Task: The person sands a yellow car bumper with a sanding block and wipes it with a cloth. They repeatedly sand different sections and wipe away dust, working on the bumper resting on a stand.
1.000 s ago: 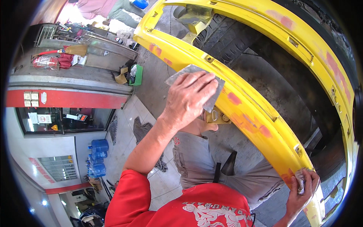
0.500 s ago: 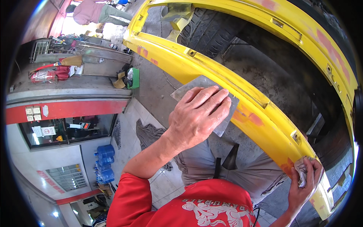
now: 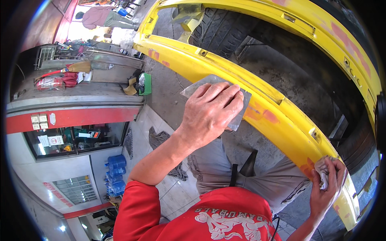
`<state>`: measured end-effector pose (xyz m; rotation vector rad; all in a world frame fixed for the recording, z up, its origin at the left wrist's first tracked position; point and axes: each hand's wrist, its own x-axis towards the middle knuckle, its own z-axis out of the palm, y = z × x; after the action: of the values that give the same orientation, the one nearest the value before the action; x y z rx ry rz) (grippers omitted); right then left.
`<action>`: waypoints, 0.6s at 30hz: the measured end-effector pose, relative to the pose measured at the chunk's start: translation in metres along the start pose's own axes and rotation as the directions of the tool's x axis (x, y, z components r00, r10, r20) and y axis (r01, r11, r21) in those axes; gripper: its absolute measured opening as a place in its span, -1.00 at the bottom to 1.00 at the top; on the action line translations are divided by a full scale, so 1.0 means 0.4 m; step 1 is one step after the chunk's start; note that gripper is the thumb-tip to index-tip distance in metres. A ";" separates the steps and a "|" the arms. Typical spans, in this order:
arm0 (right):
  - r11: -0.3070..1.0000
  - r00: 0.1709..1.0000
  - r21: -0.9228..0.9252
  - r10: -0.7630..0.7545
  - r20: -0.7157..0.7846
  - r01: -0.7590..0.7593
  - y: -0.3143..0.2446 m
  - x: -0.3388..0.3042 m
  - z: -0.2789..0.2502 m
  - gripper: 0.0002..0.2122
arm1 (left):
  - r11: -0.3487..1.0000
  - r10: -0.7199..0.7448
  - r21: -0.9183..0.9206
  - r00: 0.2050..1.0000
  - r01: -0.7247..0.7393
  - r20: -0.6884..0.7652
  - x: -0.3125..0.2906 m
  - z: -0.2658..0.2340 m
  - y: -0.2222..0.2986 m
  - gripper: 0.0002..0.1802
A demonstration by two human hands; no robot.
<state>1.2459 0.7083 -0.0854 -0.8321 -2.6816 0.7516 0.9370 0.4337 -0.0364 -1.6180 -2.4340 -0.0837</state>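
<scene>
A long, curved yellow car bumper (image 3: 287,134) with pinkish-red patches arcs across in front of me. My left hand (image 3: 213,106) lies over a thin grey sheet (image 3: 244,110), sandpaper by its look, holding it against the bumper's near face. Its fingers stretch across the sheet, whose corners stick out on both sides; the thumb is hidden. Toward the bumper's right end, my right hand (image 3: 331,182) grips a crumpled whitish cloth (image 3: 323,172) against the yellow edge.
Beyond the bumper are a tire (image 3: 221,32) and dark floor. A dark cloth (image 3: 159,138) lies on the tiles to the left. Farther left are a green basket (image 3: 147,83), blue water jugs (image 3: 116,170) and a broom (image 3: 78,67). A person (image 3: 98,18) bends over at the far left.
The view has shifted slightly. My left hand with the grey sheet and my right hand with the cloth keep nearly the same places on the bumper.
</scene>
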 end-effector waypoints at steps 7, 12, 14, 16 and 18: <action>1.000 1.000 0.010 0.005 0.004 -0.005 0.002 0.002 0.000 -0.49 | 0.997 0.063 0.043 0.997 -0.062 -0.034 0.030 0.009 -0.050 -0.67; 1.000 1.000 0.012 -0.006 -0.005 0.006 0.001 0.001 -0.004 -0.47 | 0.999 -0.048 -0.018 0.999 0.049 0.008 0.058 -0.005 -0.082 -0.57; 1.000 1.000 -0.018 0.008 0.013 -0.008 -0.001 0.000 -0.008 -0.46 | 0.999 -0.005 -0.045 1.000 0.005 -0.018 0.040 -0.010 -0.063 -0.61; 1.000 0.999 0.002 0.031 0.017 -0.031 -0.003 0.000 -0.010 -0.47 | 0.999 0.029 -0.022 0.999 -0.028 0.026 0.011 -0.012 -0.034 -0.68; 0.999 0.999 0.002 0.045 0.022 -0.045 -0.005 0.001 -0.010 -0.47 | 0.999 0.048 -0.004 0.997 -0.048 0.058 -0.009 -0.009 -0.015 -0.68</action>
<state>1.2462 0.7086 -0.0811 -0.8920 -2.6884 0.7789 0.9332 0.4275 -0.0331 -1.7021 -2.4368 -0.0323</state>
